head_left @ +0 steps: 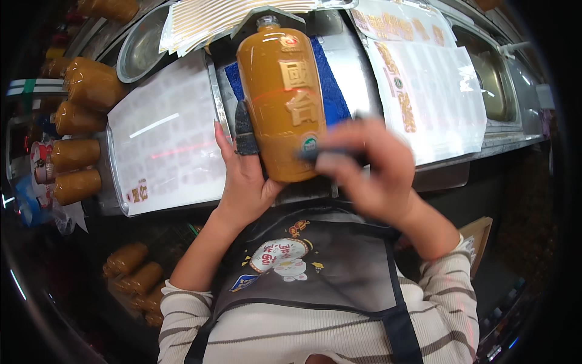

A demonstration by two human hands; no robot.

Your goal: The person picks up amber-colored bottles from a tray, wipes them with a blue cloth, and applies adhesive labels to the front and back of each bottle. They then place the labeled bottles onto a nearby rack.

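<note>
Fingers of the left hand [247, 182] clasp an amber bottle [276, 115] over the tabletop's [359, 73] near edge; the blurred right hand's [382, 167] I cannot tell.

Left edge: a bunch of amber bottles [94, 84], some lying sideways, kinda crammed together
Top left: shiny round metal bowl [140, 53], tucked partly under gold-striped sheets [233, 23]
Far left: crumpled blue plastic [27, 205], just below the bottles
Lower left: more amber bottles in shadow [128, 259]
Right end: metal sink [496, 82], pale bar [516, 47] near its top
</note>
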